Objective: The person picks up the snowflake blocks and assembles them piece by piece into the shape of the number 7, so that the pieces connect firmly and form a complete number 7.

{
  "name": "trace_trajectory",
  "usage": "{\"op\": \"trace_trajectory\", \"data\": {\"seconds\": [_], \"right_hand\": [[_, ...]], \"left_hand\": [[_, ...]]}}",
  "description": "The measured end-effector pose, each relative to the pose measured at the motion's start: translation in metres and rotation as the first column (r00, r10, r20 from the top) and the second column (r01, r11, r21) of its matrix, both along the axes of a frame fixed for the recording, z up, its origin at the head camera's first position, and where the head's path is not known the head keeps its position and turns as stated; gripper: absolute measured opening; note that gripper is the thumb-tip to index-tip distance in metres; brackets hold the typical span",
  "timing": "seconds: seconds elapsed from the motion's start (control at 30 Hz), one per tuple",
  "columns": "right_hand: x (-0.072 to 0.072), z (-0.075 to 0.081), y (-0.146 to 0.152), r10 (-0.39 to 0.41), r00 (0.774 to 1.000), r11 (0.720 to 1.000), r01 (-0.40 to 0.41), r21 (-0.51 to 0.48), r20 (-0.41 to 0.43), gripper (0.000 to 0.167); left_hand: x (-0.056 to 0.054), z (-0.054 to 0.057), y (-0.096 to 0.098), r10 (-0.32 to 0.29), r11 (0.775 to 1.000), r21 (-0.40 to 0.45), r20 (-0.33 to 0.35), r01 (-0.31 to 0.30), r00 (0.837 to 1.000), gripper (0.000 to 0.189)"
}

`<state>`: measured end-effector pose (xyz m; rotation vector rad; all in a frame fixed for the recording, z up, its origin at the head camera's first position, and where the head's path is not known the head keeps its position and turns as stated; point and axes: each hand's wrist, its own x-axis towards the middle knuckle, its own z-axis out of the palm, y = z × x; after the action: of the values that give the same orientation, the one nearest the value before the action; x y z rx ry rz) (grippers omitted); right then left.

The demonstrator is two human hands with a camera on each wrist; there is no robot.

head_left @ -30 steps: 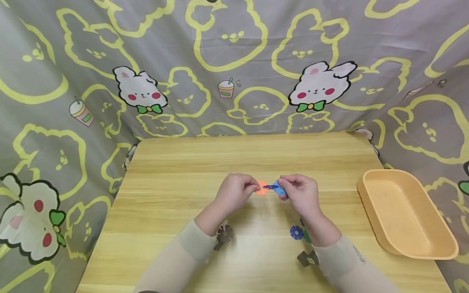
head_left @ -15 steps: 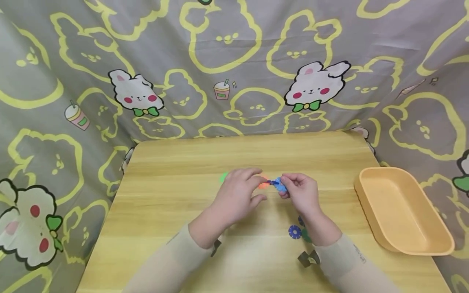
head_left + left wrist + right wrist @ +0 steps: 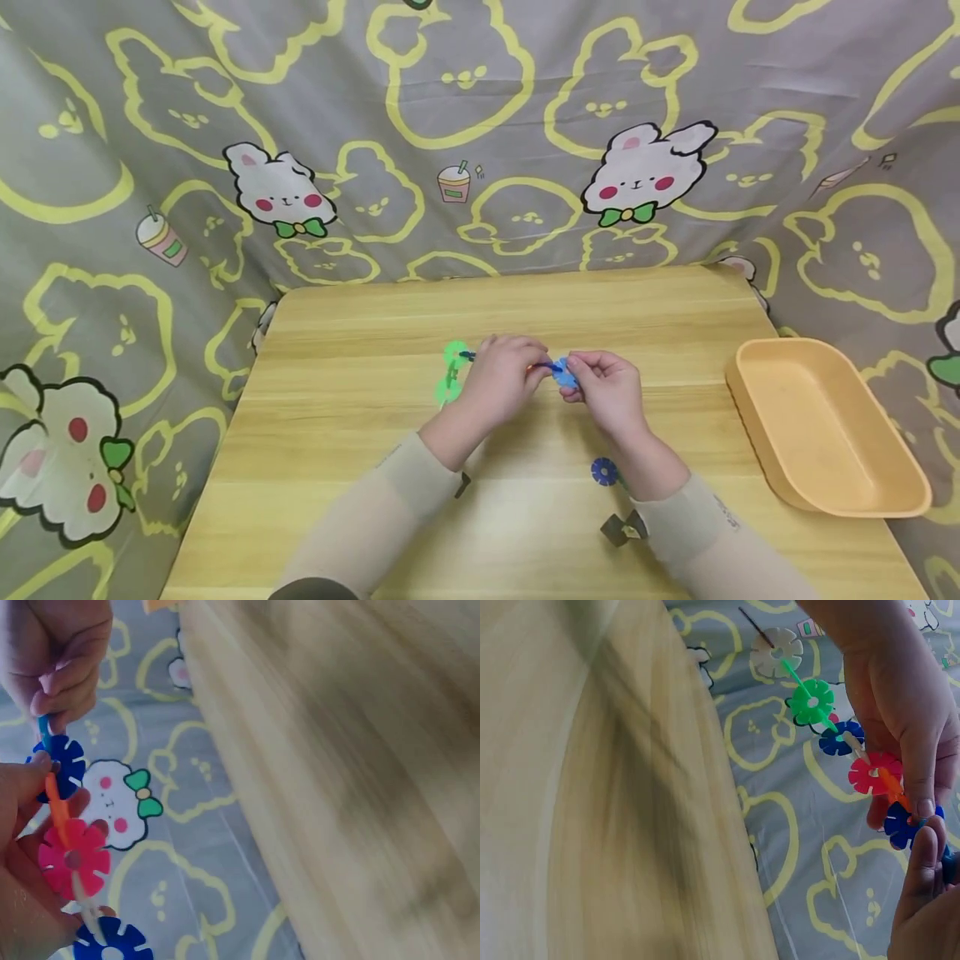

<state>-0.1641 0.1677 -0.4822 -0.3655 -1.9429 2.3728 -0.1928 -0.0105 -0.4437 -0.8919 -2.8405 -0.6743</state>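
My left hand (image 3: 506,375) pinches a chain of slotted plastic snowflake discs at the joint of an orange disc (image 3: 58,806) and a dark blue disc (image 3: 69,769). Close beside it, my right hand (image 3: 615,392) grips a light blue disc (image 3: 564,374) between thumb and fingers, at the chain's right end. Down the left wrist view follow a red disc (image 3: 91,859) and another blue disc (image 3: 109,928). The right wrist view shows a green disc (image 3: 802,706) and a pale disc (image 3: 760,658) farther along. Fingers hide part of the joint.
A loose dark blue disc (image 3: 597,477) lies on the wooden table (image 3: 360,333) by my right forearm, with a green one partly hidden beside it. At the right stands a yellow-orange tray (image 3: 825,417). A patterned curtain (image 3: 525,100) encloses the table's back and sides.
My left hand loosened from the orange disc, then took hold again closer to the right hand. The chain's green discs now show left of it. My right hand keeps its grip, shifted slightly left.
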Motion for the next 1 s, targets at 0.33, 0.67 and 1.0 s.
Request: {"op": "trace_trajectory", "data": {"seconds": [0.33, 0.67, 1.0], "right_hand": [[0.012, -0.020, 0.026, 0.148, 0.988, 0.934, -0.150, 0.323, 0.033, 0.031], [0.040, -0.063, 0.076, 0.282, 0.953, 0.387, -0.222, 0.895, 0.115, 0.051], [0.041, -0.062, 0.088, 0.338, 0.897, 0.215, -0.370, 0.904, 0.286, 0.068]], "left_hand": [[-0.005, -0.012, -0.015, 0.014, 0.998, 0.065, 0.016, -0.015, 1.000, 0.012], [-0.009, -0.010, -0.027, 0.077, 0.995, 0.052, 0.072, -0.081, 0.994, 0.013], [-0.007, -0.014, -0.031, 0.083, 0.996, 0.031, 0.088, -0.086, 0.993, 0.014]]}}
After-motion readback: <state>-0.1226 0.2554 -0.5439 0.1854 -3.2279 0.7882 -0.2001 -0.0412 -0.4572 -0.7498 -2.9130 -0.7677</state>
